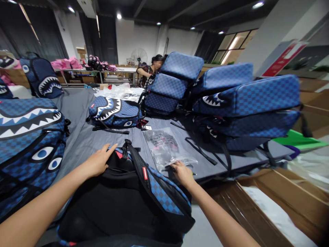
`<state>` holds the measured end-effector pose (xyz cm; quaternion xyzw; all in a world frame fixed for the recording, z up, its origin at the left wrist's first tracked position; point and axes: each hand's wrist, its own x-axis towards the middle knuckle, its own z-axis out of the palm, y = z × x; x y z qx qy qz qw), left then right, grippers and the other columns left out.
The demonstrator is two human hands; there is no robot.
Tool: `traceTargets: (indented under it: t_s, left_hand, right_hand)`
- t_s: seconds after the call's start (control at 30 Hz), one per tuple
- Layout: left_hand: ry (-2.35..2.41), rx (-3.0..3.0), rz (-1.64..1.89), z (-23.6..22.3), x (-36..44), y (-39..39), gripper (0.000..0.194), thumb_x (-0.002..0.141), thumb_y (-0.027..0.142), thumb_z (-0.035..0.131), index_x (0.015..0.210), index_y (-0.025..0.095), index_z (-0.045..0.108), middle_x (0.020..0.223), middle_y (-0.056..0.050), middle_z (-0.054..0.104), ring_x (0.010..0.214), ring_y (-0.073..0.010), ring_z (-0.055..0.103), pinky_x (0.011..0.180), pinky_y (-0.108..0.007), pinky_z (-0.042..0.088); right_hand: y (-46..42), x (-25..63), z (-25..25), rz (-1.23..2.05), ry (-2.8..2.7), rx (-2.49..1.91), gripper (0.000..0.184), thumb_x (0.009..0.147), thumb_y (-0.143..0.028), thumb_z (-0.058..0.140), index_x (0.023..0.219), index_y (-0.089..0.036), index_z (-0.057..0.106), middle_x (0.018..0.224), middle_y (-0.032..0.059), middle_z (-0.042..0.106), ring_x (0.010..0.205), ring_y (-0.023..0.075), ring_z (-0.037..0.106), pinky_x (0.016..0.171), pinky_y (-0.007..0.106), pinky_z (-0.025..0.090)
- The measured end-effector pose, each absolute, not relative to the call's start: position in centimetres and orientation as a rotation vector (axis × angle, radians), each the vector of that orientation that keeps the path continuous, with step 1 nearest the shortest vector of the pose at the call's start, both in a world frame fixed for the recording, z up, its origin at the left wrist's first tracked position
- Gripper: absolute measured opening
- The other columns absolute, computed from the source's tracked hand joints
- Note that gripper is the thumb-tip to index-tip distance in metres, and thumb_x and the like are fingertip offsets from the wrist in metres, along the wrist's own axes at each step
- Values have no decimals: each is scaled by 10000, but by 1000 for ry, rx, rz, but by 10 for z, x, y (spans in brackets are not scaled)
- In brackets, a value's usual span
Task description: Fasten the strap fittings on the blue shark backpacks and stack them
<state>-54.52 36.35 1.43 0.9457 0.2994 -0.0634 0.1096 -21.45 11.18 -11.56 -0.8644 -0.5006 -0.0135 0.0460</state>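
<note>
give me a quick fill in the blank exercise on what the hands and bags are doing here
1. The left hand rests flat on the ____ back panel of the nearest backpack.
2. The right hand touches a clear ____ bag lying on the grey table.
3. The backpack in the middle of the table shows a printed shark ____ with white teeth.

Missing words: black; plastic; mouth

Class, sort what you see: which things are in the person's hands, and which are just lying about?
In hand:
left hand on the backpack
right hand on the plastic bag

Lying about:
stacked backpacks
shark-face backpack
cardboard box
</note>
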Motion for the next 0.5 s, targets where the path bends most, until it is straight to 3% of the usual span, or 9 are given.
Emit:
traceTargets:
  t_s: [0.13, 0.2, 0.27, 0.33, 0.4, 0.5]
  left_hand:
    - [775, 2737, 38, 4, -554, 371, 757, 892, 229, 536, 1575, 235, 209, 1606, -145, 277, 1434, -324, 383, 1164, -481, 360]
    - [731, 2724, 294, 5, -556, 366, 657, 926, 340, 532, 1532, 207, 320, 1594, -146, 318, 1462, -326, 325, 1180, -527, 321]
    - [675, 2648, 636, 13, -554, 351, 564, 933, 427, 538, 1450, 218, 450, 1536, -127, 426, 1430, -317, 371, 1160, -541, 339]
    - [587, 2430, 806, 25, -548, 327, 466, 922, 468, 555, 1325, 233, 570, 1379, -101, 588, 1255, -278, 555, 1047, -469, 463]
    - [504, 2118, 646, 34, -538, 302, 418, 910, 490, 558, 1214, 212, 626, 1193, -89, 685, 994, -221, 677, 813, -347, 550]
    - [375, 1704, 232, 38, -523, 274, 405, 859, 492, 607, 1105, 171, 634, 970, -73, 723, 795, -177, 697, 550, -220, 467]
  right_hand:
    - [91, -221, -87, -243, -1336, -2598, 419, 835, -38, 453, 1117, -186, 725, 1213, 109, 702, 1166, 261, 599, 922, 347, 515]
    - [85, -232, -69, -354, -1308, -2475, 409, 872, -55, 437, 1161, -180, 697, 1185, 108, 712, 1139, 239, 623, 961, 357, 512]
    - [85, -251, -49, -511, -1379, -2148, 373, 901, -72, 446, 1152, -202, 689, 1105, 87, 739, 1078, 218, 661, 954, 369, 532]
    - [91, -278, -27, -659, -1494, -1741, 345, 906, -69, 477, 1134, -220, 687, 1076, 78, 752, 1076, 224, 674, 938, 402, 554]
    - [100, -309, -8, -728, -1615, -1492, 347, 902, -63, 496, 1148, -225, 679, 1177, 102, 730, 1186, 256, 632, 960, 451, 551]
    - [112, -346, 8, -721, -1772, -1361, 343, 927, -110, 486, 1198, -219, 667, 1332, 131, 654, 1304, 294, 554, 988, 496, 541]
